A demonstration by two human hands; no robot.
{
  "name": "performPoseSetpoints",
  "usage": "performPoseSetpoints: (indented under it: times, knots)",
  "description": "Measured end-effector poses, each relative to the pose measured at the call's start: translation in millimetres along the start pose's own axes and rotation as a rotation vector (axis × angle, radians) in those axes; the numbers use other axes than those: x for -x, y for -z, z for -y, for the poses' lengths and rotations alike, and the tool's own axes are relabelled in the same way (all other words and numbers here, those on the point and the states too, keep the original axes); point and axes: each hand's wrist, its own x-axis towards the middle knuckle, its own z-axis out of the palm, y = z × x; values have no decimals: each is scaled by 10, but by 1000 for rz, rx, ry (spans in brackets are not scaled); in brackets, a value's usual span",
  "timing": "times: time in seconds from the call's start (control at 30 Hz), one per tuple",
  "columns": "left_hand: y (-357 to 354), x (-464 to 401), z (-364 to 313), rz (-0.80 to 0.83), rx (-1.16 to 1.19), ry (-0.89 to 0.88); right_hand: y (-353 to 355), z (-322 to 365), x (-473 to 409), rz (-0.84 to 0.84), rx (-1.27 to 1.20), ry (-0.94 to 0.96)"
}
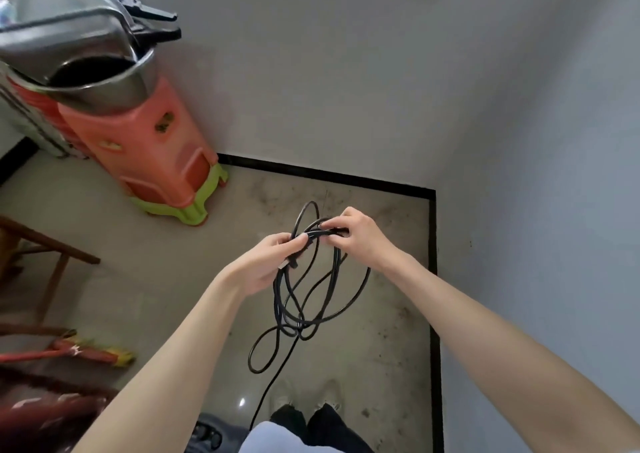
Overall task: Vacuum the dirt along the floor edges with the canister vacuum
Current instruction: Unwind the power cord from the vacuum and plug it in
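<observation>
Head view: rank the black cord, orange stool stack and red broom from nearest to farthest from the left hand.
1. Black cord, gripped in the left hand.
2. Orange stool stack, up-left by the wall.
3. Red broom, on the floor at far left.

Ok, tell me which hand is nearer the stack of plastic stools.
Left. The left hand grips the black cable on the side toward the stack of plastic stools; the right hand pinches the coil farther away, toward the right wall.
</observation>
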Motion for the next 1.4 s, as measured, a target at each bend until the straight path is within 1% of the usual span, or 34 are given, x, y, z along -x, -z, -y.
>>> performPoseSetpoints:
  times: [0.03,0.13,0.2,0.27,0.33,0.43,0.5,0.57,0.63,0.7,0.77,0.87,0.97,1.07,1.17,1.23,1.33,1.4]
  knots:
    - [49,-39,8,-35,14,14,-6,14,-59,20,-19,-24]
    - [262,-157,66,-222,-29,45,0,8,-199,138,-61,-102]
    - [446,-234,130,-317,-57,44,-13,-30,-296,175,-143,-152]
    - [637,-324,213,-382,-92,38,-69,-66,-412,134,-180,-206]
    - [827,-425,305,-428,-142,44,-152,-81,-544,39,-197,-285]
    - [1100,-567,450,-498,-158,108,-263,-47,-736,-55,-314,-379]
    - [1269,-635,585,-556,-154,195,-311,18,-856,-51,-425,-409]
    - [1434,-672,747,-624,-163,295,-362,96,-958,-37,-476,-427]
    - [1586,-688,885,-659,-203,384,-431,155,-1044,-10,-548,-433]
    - [1707,-698,931,-651,-238,427,-527,200,-1119,26,-678,-414]
    - [1799,-754,895,-633,-234,406,-594,270,-1201,59,-814,-398]
    - [1808,-873,682,-540,-242,266,-649,392,-1328,108,-965,-413]
    - [1652,-983,413,-366,-273,113,-707,423,-1421,104,-964,-425]
    - [1397,-1045,176,-142,-301,13,-726,417,-1486,26,-1059,-445]
    - [1133,-1140,48,38,-307,-22,-647,409,-1539,-78,-1160,-424]
    - [991,-1222,9,46,-316,-53,-561,374,-1559,-141,-1149,-404]
    - [874,-1384,-39,-14,-372,-118,-395,257,-1550,-239,-1145,-388]
    - [805,-1495,-100,21,-439,-120,-271,137,-1519,-285,-1177,-390]
